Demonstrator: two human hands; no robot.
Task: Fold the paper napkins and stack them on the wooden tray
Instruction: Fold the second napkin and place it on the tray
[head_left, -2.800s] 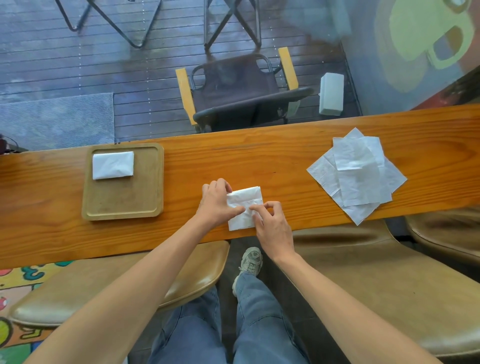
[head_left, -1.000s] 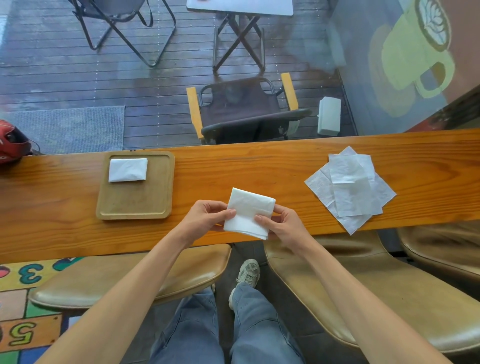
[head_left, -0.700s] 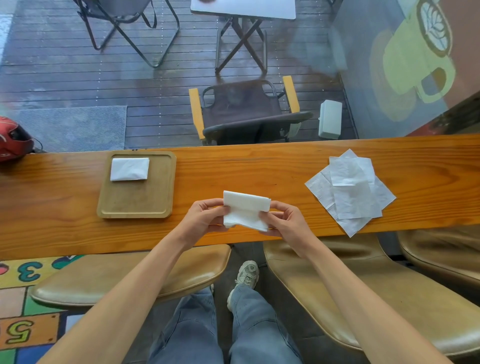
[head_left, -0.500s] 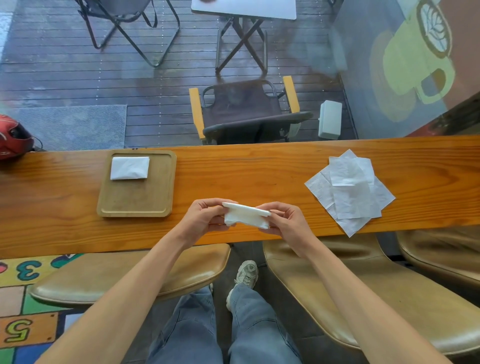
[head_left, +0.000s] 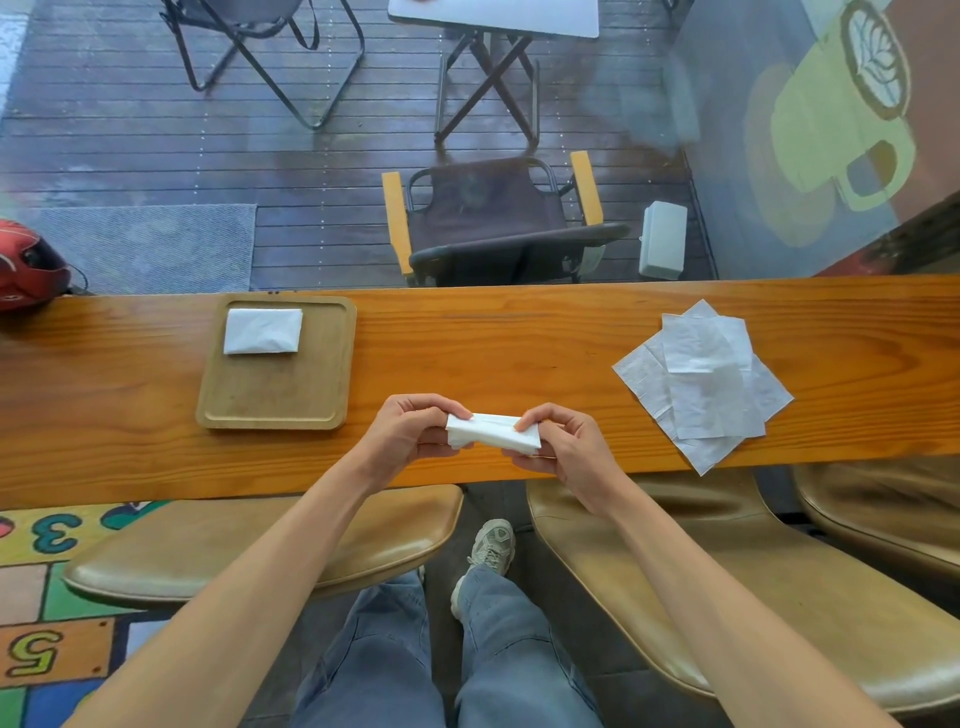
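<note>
A white paper napkin (head_left: 492, 431), folded into a narrow strip, is held just above the wooden counter (head_left: 493, 348) near its front edge. My left hand (head_left: 410, 434) pinches its left end and my right hand (head_left: 566, 449) pinches its right end. The wooden tray (head_left: 275, 400) lies on the counter to the left, with one folded napkin (head_left: 263, 331) in its far left corner. A loose pile of unfolded napkins (head_left: 701, 382) lies on the counter to the right, one corner over the front edge.
Tan stool seats (head_left: 270, 540) stand under the counter's front edge on both sides of my legs. A red helmet (head_left: 26, 265) sits at the counter's far left end. Beyond a window are a deck, folding chairs and a small table.
The napkin was lifted off the counter and folded over once more, from a flat rectangle to a narrow strip between both hands. The view shifted slightly.
</note>
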